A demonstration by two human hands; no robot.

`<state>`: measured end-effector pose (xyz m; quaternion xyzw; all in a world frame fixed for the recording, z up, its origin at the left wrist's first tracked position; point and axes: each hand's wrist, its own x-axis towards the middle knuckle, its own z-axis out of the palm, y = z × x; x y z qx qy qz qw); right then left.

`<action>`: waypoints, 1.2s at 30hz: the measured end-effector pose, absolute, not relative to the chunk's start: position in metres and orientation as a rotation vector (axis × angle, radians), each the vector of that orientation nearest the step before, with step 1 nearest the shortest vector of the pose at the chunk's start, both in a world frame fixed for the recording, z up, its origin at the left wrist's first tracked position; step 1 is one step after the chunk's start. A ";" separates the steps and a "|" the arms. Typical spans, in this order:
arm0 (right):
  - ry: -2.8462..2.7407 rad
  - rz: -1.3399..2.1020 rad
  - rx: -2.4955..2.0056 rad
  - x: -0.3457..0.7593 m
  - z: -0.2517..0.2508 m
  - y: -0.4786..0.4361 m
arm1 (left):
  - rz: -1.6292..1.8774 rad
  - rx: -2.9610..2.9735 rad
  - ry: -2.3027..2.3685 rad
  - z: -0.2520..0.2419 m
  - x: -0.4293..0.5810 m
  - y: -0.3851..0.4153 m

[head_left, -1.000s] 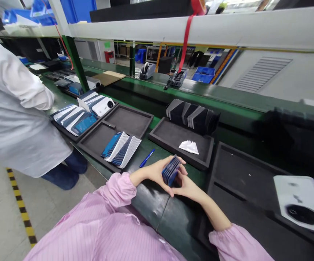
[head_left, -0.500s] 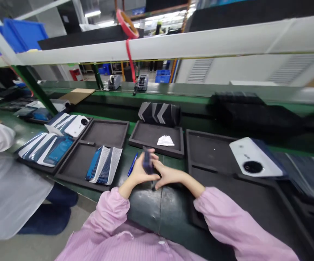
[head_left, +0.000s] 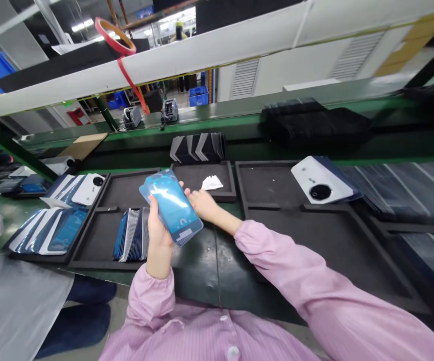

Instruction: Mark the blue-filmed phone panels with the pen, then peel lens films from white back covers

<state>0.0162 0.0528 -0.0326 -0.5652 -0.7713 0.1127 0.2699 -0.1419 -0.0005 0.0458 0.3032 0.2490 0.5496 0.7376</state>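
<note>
My left hand [head_left: 159, 228] is closed around a small stack of phone-shaped panels [head_left: 172, 203], its thumb over the front edge. The top panel has a shiny blue film, and the edges of those beneath are slightly fanned. Against the stack's right edge is my right hand [head_left: 204, 204], fingers bent together; what they pinch, if anything, is hidden. Behind it, a crumpled white piece [head_left: 212, 183] lies in a dark foam tray [head_left: 229, 193]. More thin panels [head_left: 132, 235] stand in a row in the dark tray [head_left: 89, 255] left of my left hand.
To the right, a white phone back panel [head_left: 318, 180] leans in a large dark tray [head_left: 262, 175]. Panels with chevron edges [head_left: 198, 148] stand behind. At left are filmed panels [head_left: 51, 230] and a co-worker's grey garment [head_left: 14, 301]. Overhead, a red tape roll [head_left: 115, 36] hangs at the shelf [head_left: 217, 55].
The stack, edge-on before, is now turned with its blue face up. My left hand has shifted left, and my right hand has moved up to the stack's right edge. The camera view has swung right.
</note>
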 end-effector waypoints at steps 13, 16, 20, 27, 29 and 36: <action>-1.068 0.564 -0.947 0.090 0.051 -0.062 | 1.052 0.538 0.514 0.102 -0.067 0.013; -1.066 0.759 -0.827 0.079 0.057 -0.066 | 0.937 0.549 0.474 0.092 -0.052 0.010; -1.080 0.793 -0.862 0.078 0.061 -0.066 | 0.898 0.663 0.448 0.083 -0.042 0.008; -1.118 0.643 -1.021 0.074 0.065 -0.080 | 0.931 0.697 0.561 0.089 -0.045 0.006; -1.130 0.603 -1.031 0.071 0.065 -0.082 | 0.980 0.710 0.564 0.092 -0.044 0.002; -1.193 0.470 -1.090 0.069 0.064 -0.080 | 1.034 0.742 0.556 0.093 -0.040 -0.005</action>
